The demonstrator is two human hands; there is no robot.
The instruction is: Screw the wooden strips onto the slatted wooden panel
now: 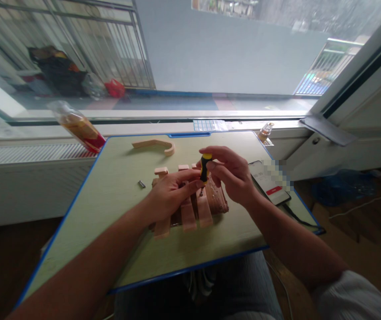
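Note:
A small wooden assembly of pale slats [195, 211] lies in the middle of a green lap desk [117, 195]. My left hand [170, 195] rests on top of it, fingers pressed down on the slats and reaching toward the tool's tip. My right hand [232, 175] pinches a short screwdriver with a yellow and black handle [204, 168], held upright with its tip down on the assembly. A small metal screw [141, 183] lies loose on the desk left of the slats. A curved wooden piece [155, 145] sits near the desk's far edge.
A phone [270, 182] lies at the desk's right side with a cable running off the edge. A tilted bottle [77, 126] and a small bottle [265, 130] stand on the window ledge. The desk has a blue rim.

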